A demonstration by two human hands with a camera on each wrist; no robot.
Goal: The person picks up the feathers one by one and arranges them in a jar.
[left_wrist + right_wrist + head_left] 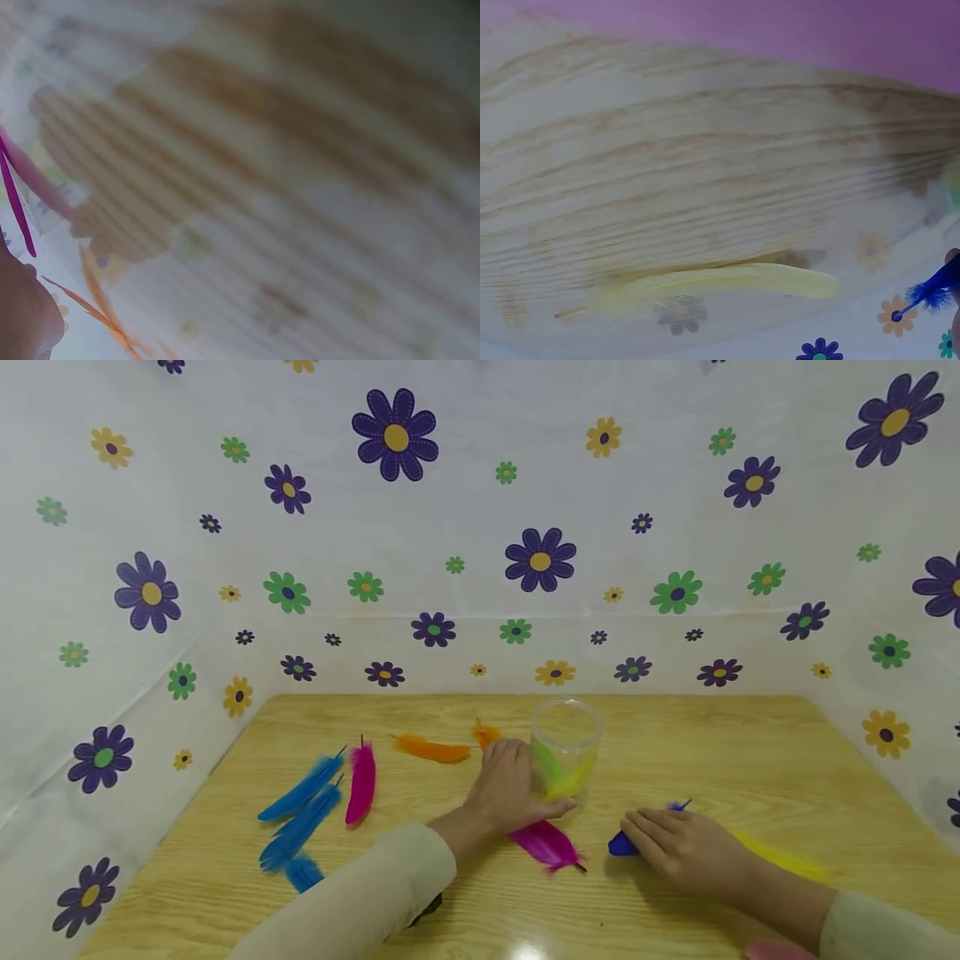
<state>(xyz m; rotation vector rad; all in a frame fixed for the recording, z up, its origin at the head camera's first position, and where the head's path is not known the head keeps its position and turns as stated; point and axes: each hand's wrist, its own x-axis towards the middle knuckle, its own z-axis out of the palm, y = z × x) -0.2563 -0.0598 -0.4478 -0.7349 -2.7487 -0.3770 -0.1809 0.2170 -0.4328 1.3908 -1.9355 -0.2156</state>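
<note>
My left hand (508,787) holds the left side of a clear plastic cup (567,727), its thumb across the front near the base. Inside the cup are a green feather (547,762) and a yellow feather (573,779). A magenta feather (546,843) pokes out below the left palm, quill toward the right. My right hand (686,852), right of the cup, pinches a dark blue feather (622,844); its quill shows beyond the knuckles, and the right wrist view catches its fluffy end (932,294). Much of that feather is hidden by the fingers.
Blue feathers (302,827) and a magenta feather (362,783) lie at the left. Orange feathers (431,749) lie farther back. A yellow feather (783,856) rests behind the right wrist. Something pink (776,950) shows at the front edge. Flowered cloth (465,510) surrounds the wooden table (712,735).
</note>
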